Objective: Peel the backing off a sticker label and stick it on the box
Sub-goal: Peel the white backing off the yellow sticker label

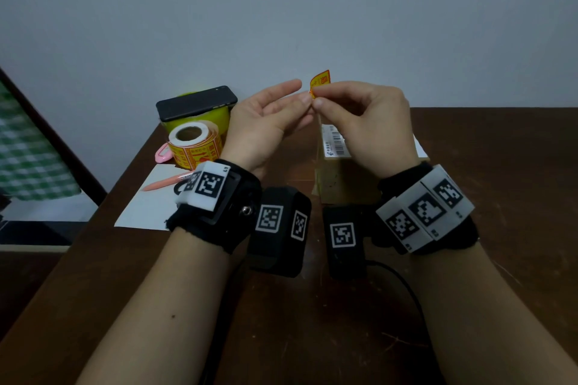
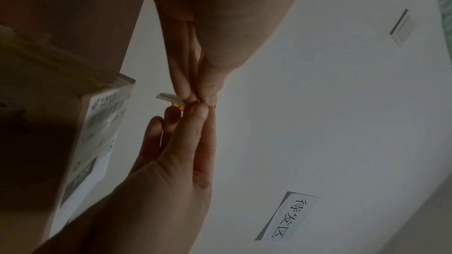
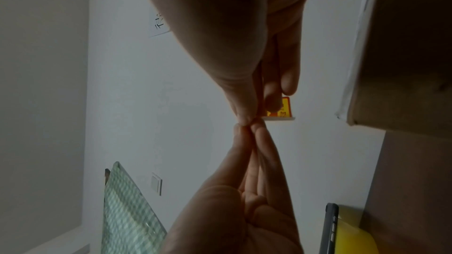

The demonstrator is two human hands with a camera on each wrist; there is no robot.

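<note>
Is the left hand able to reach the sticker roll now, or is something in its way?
Probably yes. The sticker roll stands open just left of the left hand, with nothing between them. But this hand's fingertips are busy at the sticker label, so it must let go first.

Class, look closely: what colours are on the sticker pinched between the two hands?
The sticker is yellow with red print and edging, clearest in the head view.

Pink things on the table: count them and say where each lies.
2. A pink pen lies on the white paper; a pink clip-like item sits left of the sticker roll. Others may be hidden.
</note>
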